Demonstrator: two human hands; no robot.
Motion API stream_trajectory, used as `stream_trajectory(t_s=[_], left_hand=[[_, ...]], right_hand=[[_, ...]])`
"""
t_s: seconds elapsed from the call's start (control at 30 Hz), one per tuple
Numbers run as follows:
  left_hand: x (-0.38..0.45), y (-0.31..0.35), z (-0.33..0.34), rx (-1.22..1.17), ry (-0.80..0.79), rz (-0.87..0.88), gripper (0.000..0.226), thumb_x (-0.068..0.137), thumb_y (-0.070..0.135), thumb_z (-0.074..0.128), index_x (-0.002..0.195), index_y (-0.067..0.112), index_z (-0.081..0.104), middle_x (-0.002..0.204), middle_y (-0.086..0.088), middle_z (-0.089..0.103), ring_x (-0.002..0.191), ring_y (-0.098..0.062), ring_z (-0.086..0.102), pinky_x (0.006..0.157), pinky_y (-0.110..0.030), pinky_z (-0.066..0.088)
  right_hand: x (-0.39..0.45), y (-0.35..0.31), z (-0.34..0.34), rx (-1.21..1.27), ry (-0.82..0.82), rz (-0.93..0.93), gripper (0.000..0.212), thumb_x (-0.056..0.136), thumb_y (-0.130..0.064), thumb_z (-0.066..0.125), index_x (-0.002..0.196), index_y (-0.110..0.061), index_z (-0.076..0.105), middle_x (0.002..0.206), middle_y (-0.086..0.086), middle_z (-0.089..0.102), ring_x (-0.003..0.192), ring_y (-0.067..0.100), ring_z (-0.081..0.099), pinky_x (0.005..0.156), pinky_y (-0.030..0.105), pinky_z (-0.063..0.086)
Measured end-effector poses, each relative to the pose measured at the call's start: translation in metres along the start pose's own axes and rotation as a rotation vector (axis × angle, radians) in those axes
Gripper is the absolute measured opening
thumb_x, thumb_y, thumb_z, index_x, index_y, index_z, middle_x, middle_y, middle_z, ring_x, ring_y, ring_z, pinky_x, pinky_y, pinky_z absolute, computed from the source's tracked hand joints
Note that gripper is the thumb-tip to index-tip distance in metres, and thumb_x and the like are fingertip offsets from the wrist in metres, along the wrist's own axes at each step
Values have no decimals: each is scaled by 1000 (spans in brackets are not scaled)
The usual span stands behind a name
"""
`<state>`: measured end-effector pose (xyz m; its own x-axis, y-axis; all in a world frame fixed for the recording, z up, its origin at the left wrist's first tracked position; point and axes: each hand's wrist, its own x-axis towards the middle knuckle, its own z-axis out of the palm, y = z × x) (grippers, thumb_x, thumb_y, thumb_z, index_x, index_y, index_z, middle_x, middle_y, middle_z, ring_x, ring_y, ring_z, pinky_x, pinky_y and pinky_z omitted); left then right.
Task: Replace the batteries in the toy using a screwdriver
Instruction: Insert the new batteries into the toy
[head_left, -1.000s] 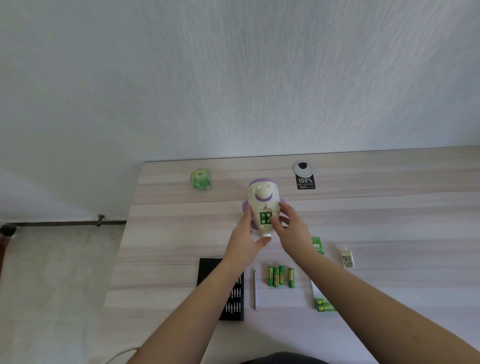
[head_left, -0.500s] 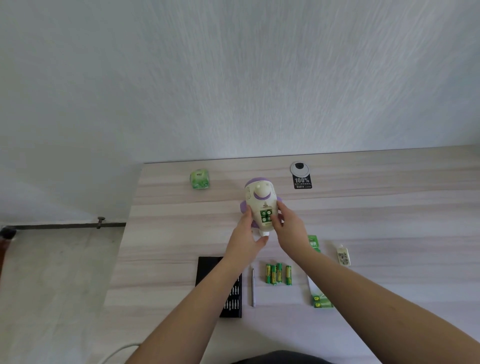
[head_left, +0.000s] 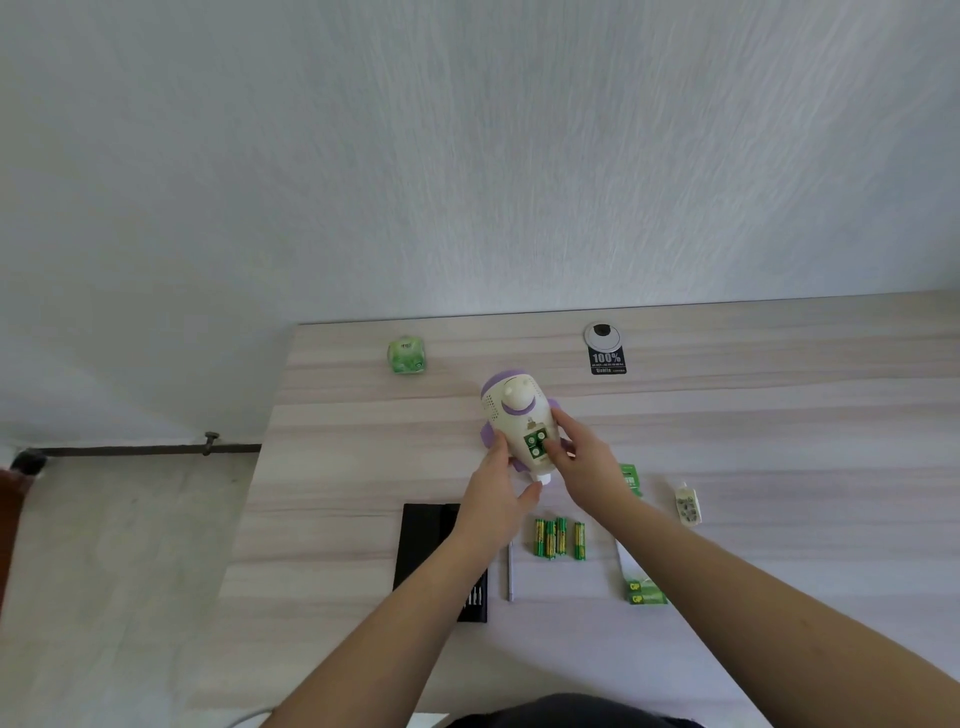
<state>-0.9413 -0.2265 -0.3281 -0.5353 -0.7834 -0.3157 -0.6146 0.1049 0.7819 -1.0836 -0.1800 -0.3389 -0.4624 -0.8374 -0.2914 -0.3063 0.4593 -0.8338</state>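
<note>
The cream and purple toy (head_left: 511, 410) is held up over the table, its open battery bay (head_left: 535, 442) showing green batteries. My left hand (head_left: 498, 488) grips the toy's lower left side and base. My right hand (head_left: 582, 462) holds the right side, with fingertips on a battery in the bay. Several loose green batteries (head_left: 558, 538) lie on the table below the hands. A thin silver screwdriver (head_left: 510, 571) lies beside them. The small white battery cover (head_left: 688, 506) rests to the right.
A black bit case (head_left: 431, 540) lies under my left forearm. Green battery packaging (head_left: 641, 590) sits under my right forearm. A green cube-like object (head_left: 407, 354) and a grey cable grommet with a black sticker (head_left: 603, 347) are at the table's far side. The table's left edge (head_left: 260, 467) drops to the floor.
The toy has tilted slightly left and my right fingertips have moved onto the batteries in the bay. The left hand keeps its grip.
</note>
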Motion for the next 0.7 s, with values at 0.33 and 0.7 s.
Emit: stream_trajectory(t_s=[0.33,0.7], left_hand=[[-10,1,-12,36,59,1,70,92,24,64,151,17,28,138,2,46,123,-12,48,104,-27,42],[20,9,-36,419,195,445,102,68,38,81,151,26,23,156,-5,25,143,-24,25,114,-37,28]], right_hand=[[4,-1,-3,8,-59,35,47,98,-24,51,144,-28,42,132,-3,59,116,15,58,88,30,46],[8,-4,-22,86,-192,97,41,98,-25,52,134,-46,51,115,-7,68,105,18,64,85,34,52]])
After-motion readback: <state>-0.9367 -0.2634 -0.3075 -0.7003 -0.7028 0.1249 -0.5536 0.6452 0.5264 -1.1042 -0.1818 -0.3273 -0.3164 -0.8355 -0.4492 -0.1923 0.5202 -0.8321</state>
